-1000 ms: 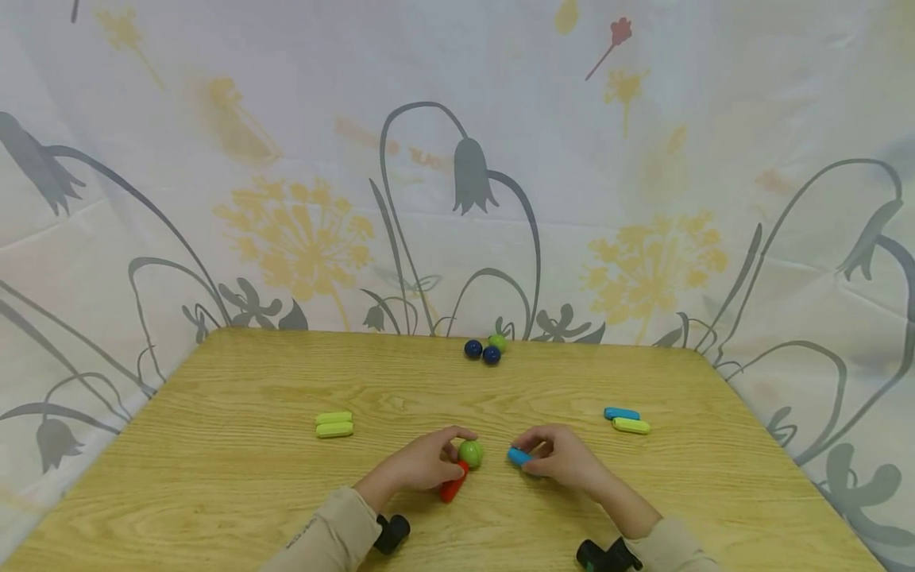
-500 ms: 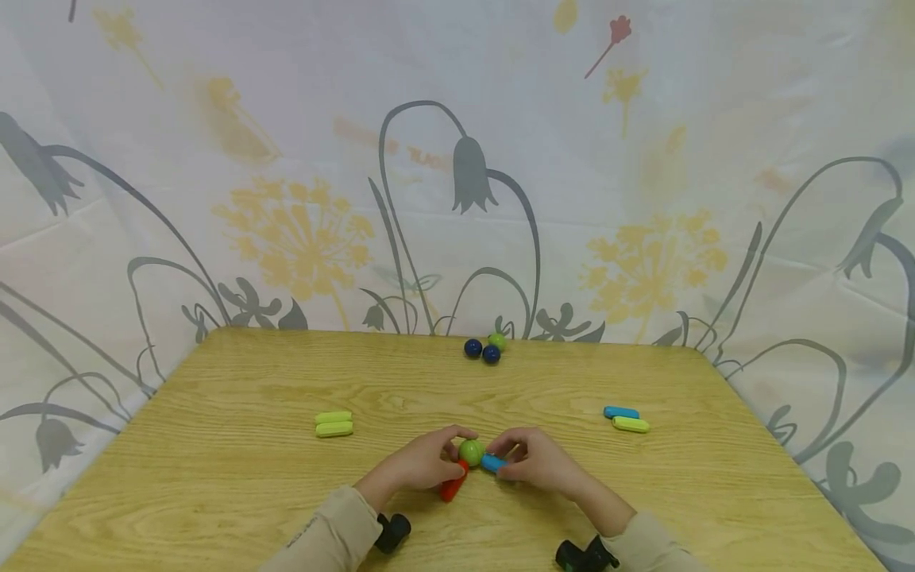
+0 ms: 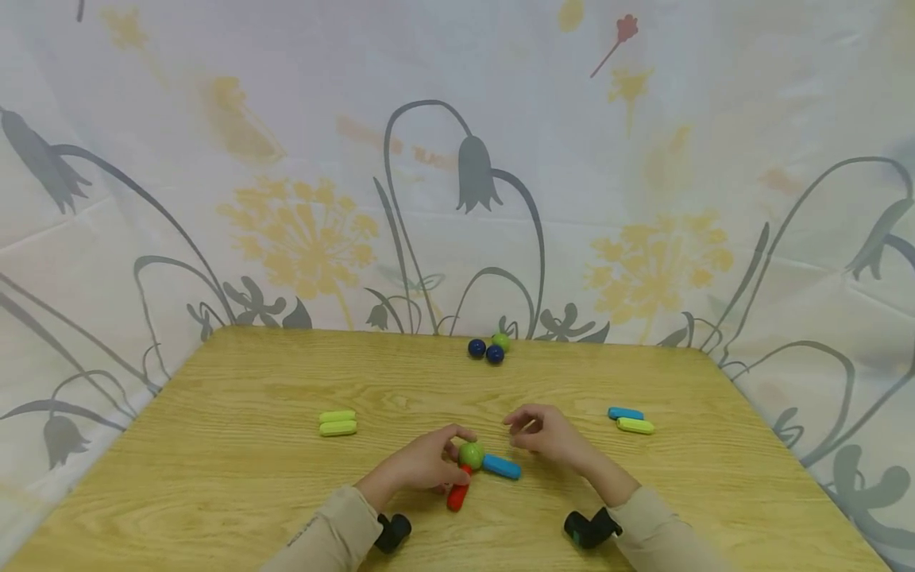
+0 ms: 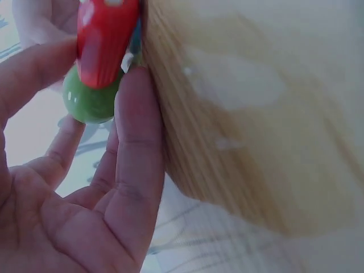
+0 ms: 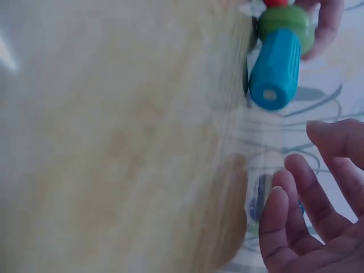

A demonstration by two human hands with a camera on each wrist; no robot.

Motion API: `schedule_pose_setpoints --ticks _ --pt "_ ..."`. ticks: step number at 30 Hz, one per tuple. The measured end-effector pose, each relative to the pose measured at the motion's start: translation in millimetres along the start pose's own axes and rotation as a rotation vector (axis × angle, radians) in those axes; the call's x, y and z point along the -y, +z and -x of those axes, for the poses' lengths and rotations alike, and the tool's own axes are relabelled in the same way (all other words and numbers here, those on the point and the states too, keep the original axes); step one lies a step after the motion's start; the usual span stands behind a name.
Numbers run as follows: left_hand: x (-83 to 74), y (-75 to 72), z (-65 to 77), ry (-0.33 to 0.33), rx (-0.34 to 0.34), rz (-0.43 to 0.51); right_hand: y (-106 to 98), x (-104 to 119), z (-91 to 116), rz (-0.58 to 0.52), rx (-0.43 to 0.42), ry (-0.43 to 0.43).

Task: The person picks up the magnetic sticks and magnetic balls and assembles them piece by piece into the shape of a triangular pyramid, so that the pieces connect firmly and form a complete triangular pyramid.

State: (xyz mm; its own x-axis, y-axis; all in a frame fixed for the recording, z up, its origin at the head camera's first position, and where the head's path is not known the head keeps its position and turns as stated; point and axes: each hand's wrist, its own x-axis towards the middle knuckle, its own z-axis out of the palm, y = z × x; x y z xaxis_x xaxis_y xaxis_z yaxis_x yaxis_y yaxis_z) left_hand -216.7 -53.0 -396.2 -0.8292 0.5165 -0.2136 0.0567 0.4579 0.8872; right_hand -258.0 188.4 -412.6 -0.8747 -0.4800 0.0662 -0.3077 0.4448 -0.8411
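A green ball (image 3: 471, 455) lies near the table's front, with a red plastic rod (image 3: 458, 498) and a blue plastic rod (image 3: 503, 466) meeting it end-on. My left hand (image 3: 423, 462) holds the ball between curled fingers and thumb, the thumb on the red rod's upper end. In the left wrist view the red rod (image 4: 108, 42) stands before the ball (image 4: 91, 101). My right hand (image 3: 549, 434) hovers beyond the blue rod, fingers loosely bent around nothing. The right wrist view shows that hand (image 5: 318, 210) apart from the blue rod (image 5: 274, 74).
Two yellow-green rods (image 3: 338, 423) lie side by side at left. A blue rod (image 3: 626, 414) and a yellow-green rod (image 3: 635, 427) lie at right. Two dark blue balls (image 3: 495, 354) and another green ball (image 3: 501, 342) sit at the table's back edge, before a flower-printed curtain (image 3: 457, 238).
My right hand brought the blue rod leftward to the green ball, let it go there, and moved away back and right. The left hand stays at the ball; the red rod's lower end swung slightly right.
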Motion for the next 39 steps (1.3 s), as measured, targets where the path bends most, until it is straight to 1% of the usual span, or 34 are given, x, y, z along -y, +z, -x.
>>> schedule_pose_setpoints --ticks 3,7,10,12,15,22,24,27,31,34,36,39 --pt "-1.0 -1.0 1.6 0.0 -0.009 0.001 -4.4 -2.1 -12.0 0.023 -0.048 -0.002" --pt "-1.2 -0.8 2.6 0.017 -0.039 -0.036 -6.3 -3.7 -29.7 0.067 -0.125 0.003" --pt "0.6 -0.2 1.3 0.062 -0.046 -0.077 -6.1 -3.1 -41.4 0.084 -0.154 0.001" --pt "1.8 0.4 0.3 0.097 -0.035 -0.102 -5.7 -2.0 -48.7 0.083 -0.158 0.006" --pt "3.3 2.6 -1.6 0.12 -0.015 -0.127 -6.5 -2.2 -59.5 0.077 -0.176 0.011" --pt "4.3 5.1 -2.0 0.093 -0.042 -0.114 -10.1 -9.7 -87.5 0.05 -0.225 0.018" --pt "3.9 5.2 -1.7 0.09 -0.044 -0.116 -11.7 -13.7 -94.7 0.054 -0.247 0.018" --pt "2.9 5.6 -0.4 0.08 -0.04 -0.117 -14.9 -18.6 -101.0 0.092 -0.276 0.029" --pt "1.4 6.4 1.4 0.073 -0.036 -0.112 -19.2 -23.2 -103.9 0.14 -0.263 0.042" --pt "0.7 6.3 1.6 0.073 -0.038 -0.113 -22.8 -25.7 -104.9 0.15 -0.234 0.028" --pt "0.5 5.7 1.0 0.07 -0.043 -0.122 -25.2 -26.9 -105.1 0.157 -0.208 0.013" --pt "1.8 4.1 -0.6 0.064 -0.048 -0.132 -27.5 -28.1 -104.2 0.193 -0.147 0.003"
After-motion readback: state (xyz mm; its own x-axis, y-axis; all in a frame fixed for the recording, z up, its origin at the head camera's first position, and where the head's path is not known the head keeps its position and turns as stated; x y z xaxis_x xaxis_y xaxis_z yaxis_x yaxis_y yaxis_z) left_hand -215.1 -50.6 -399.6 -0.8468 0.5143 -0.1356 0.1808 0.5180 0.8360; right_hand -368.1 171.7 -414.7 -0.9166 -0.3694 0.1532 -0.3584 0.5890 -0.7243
